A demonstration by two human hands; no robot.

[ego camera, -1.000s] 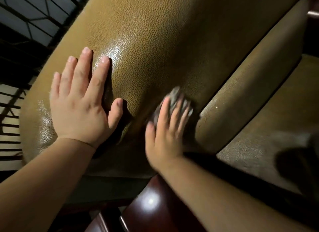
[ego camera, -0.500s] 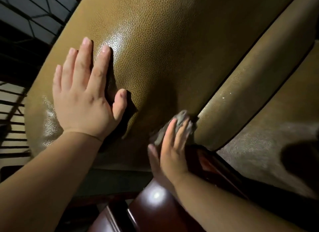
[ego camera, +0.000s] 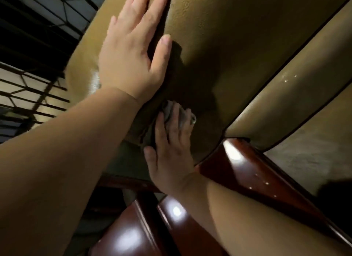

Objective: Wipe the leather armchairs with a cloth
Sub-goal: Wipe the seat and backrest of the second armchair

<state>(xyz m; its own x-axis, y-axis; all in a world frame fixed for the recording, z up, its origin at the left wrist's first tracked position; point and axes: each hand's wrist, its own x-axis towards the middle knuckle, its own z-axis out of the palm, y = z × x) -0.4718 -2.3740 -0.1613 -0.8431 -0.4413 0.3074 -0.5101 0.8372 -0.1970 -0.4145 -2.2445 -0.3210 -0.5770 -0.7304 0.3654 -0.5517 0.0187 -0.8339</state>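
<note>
Tan pebbled leather fills most of the view: the broad padded back of a leather armchair [ego camera: 238, 36], running from the far left down toward the near middle. The left hand [ego camera: 131, 53] lies flat on it at the upper left, fingers straight and close together, thumb spread out to the right, palm pressed against the leather and holding nothing. Its fingertips run out of the top edge of the picture.

Nearer and slightly right of it, the right hand [ego camera: 171, 149] reaches up to the lower, shadowed part of the same cushion. Its fingers are extended and only slightly bent, laid over a small crumpled grey cloth [ego camera: 181, 115] and pressing it against the leather (the cloth peeps out between and beyond the fingertips, and motion blur hides how much of it lies under the palm). The thumb sticks out to the left, clear of the cloth.

To the right of the cloth, a paler olive-tan leather seat cushion [ego camera: 282, 95] with dark piping runs diagonally; a few bright specks sit on it. Just beneath, touching the right forearm, is a glossy reddish-brown wooden armrest [ego camera: 247, 172], and a second polished wooden rail [ego camera: 129, 236] shows at the near bottom. A dark metal window grille [ego camera: 32, 95] crosses the left edge.
</note>
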